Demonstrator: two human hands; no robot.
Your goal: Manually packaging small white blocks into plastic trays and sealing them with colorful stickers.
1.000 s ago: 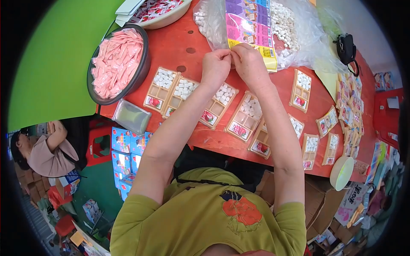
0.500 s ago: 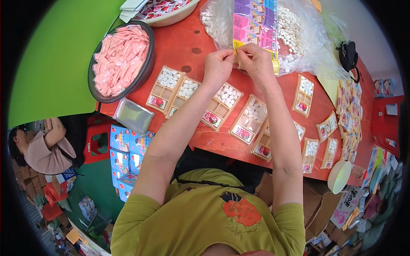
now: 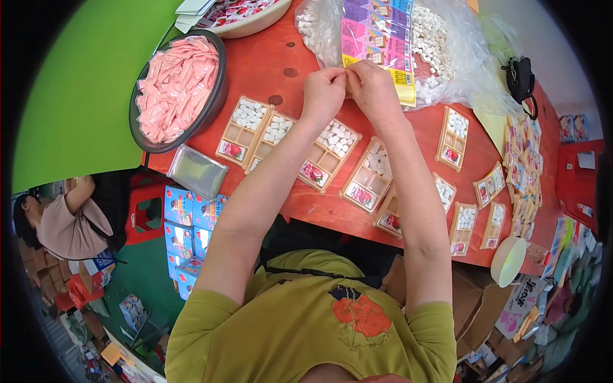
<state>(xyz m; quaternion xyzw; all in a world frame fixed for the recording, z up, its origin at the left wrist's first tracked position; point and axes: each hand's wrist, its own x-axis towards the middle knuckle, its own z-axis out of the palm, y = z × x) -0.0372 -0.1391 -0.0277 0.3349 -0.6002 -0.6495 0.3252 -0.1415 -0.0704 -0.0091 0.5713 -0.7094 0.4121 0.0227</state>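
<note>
My left hand (image 3: 324,94) and my right hand (image 3: 377,92) meet fingertip to fingertip at the lower left corner of a colourful printed sheet (image 3: 377,32). Both are pinched closed; what lies between the fingertips is too small and covered to make out. The sheet has purple, pink and yellow bands and rests on a clear plastic bag (image 3: 325,38) of small white cubes (image 3: 431,41). Closer to me, tan compartment trays (image 3: 331,154) hold white cubes and red-printed packets. My forearms hide parts of several trays, including one tray (image 3: 391,214) by my right forearm.
At left stand a black basin (image 3: 220,102) of pink sachets (image 3: 179,89) and a cream basin (image 3: 258,27) of red packets. A clear plastic box (image 3: 196,172) sits at the table edge. Packed trays (image 3: 523,166) pile at right, near a pale green bowl (image 3: 509,262). Another person (image 3: 70,220) is at far left.
My hands stay pinched together at the sheet's corner and have shifted slightly left. My right hand has turned a little, with its fingers closer to the left hand's.
</note>
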